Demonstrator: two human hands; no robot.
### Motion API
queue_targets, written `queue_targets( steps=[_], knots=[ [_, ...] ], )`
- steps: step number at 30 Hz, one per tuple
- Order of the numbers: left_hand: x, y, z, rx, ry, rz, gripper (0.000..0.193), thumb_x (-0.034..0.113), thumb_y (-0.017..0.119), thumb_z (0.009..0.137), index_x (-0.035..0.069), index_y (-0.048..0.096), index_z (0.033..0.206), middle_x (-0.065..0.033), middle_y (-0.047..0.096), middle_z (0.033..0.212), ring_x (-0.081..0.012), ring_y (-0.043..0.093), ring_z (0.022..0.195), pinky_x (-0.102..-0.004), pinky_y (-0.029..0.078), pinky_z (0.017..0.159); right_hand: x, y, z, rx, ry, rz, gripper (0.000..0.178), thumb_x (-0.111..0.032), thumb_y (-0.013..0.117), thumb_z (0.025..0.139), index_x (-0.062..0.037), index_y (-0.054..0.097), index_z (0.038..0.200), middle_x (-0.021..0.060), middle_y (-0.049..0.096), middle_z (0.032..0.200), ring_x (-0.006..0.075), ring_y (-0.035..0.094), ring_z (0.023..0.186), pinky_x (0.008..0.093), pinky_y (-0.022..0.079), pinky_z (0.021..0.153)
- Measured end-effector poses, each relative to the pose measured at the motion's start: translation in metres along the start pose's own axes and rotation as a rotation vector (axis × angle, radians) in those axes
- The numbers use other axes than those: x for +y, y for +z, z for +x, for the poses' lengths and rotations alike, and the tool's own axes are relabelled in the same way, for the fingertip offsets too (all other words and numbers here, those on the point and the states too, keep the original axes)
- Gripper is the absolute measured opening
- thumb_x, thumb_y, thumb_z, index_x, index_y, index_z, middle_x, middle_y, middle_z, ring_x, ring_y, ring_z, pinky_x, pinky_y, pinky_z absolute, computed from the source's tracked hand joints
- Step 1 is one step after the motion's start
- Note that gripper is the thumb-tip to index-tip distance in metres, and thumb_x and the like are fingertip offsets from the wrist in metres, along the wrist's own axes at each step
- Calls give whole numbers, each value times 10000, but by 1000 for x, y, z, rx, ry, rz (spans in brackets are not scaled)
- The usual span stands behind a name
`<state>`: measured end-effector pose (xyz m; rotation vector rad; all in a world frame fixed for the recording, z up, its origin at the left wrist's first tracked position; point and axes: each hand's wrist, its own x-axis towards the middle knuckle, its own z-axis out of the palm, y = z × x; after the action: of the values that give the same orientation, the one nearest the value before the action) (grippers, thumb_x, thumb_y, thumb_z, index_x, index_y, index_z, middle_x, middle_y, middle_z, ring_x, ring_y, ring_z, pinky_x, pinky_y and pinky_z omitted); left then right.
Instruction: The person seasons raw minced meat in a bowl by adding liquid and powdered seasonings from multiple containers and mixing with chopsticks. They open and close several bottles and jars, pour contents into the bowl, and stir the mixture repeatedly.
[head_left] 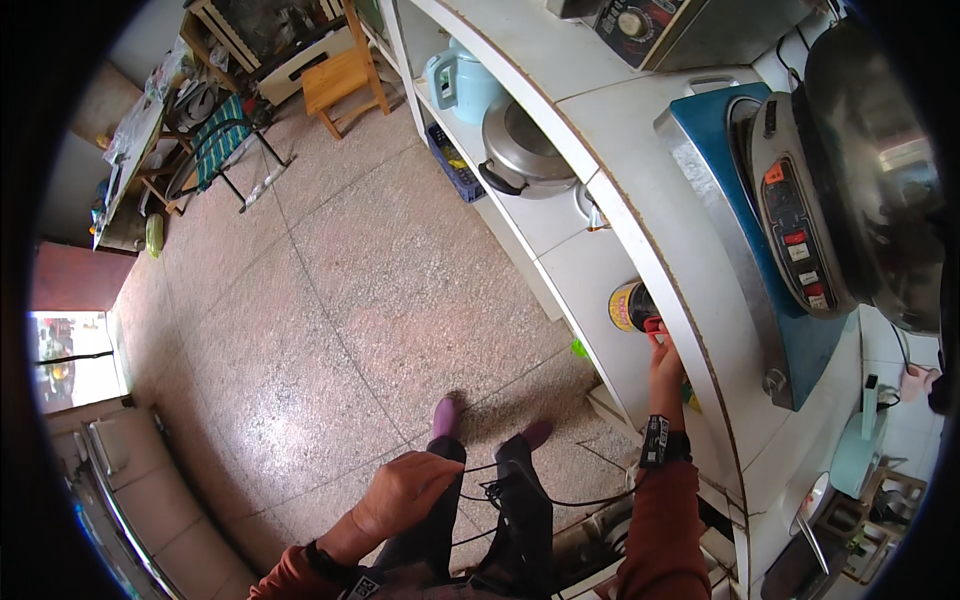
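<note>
Inside the shelf under the counter, a jar has a yellow label and a dark upper part. The counter edge hides some of it. My right hand reaches in under that edge, its fingers closed at the jar's red lid. Whether the jar stands or tilts I cannot tell. My left hand hovers over the floor in front of my legs, back upward, fingers loosely stretched with nothing visible in them. A black cable passes from near its fingertips toward my right wrist.
A steel pot and light-blue kettle share the shelf. Above, the white counter carries a blue-topped stove and a large steel pan. A wooden chair stands farther off; a sofa lies left.
</note>
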<state>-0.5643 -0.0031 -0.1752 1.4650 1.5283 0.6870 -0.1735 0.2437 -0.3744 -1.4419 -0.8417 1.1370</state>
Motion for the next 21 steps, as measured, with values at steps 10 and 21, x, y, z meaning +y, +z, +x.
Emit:
queue_targets(
  steps=[10, 21],
  knots=[
    [18, 27, 21, -30, -7, 5, 160, 36, 671, 847, 51, 711, 1001, -132, 709, 916, -301, 686, 840, -364, 547, 739, -27, -29, -10, 160, -85, -1542, 449, -327, 558, 972, -2, 523, 1279, 143, 626, 1183, 255, 590, 1092, 364, 465, 914],
    [76, 34, 47, -190, 177, 29, 149, 103, 605, 895, 54, 744, 915, -137, 699, 960, -283, 666, 912, -357, 526, 785, -18, 2, -82, 108, 54, -480, 449, -328, 565, 974, 12, 531, 1265, 127, 631, 1170, 256, 592, 1058, 351, 433, 960]
  ],
)
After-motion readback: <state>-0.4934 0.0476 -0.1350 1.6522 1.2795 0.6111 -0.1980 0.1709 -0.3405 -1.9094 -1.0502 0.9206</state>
